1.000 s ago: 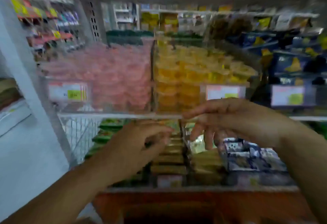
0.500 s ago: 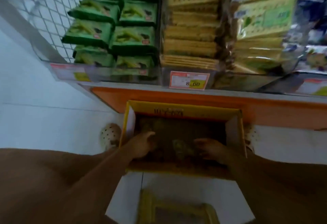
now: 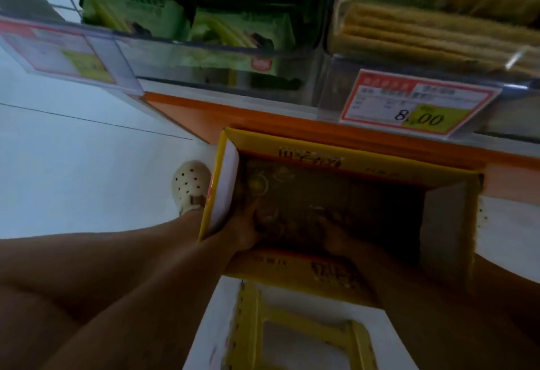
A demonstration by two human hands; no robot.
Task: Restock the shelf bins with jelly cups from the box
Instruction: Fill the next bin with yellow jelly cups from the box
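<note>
Inside the yellow box (image 3: 292, 271) my left hand (image 3: 244, 230) and right hand (image 3: 336, 236) sit among jelly cups (image 3: 260, 185); grip I cannot tell.

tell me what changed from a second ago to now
Both hands dropped from the shelf bins into the open yellow cardboard box on the floor. The left hand and right hand now reach among the dim jelly cups; whether they grip any is unclear. The box stays by the orange shelf base.
</note>
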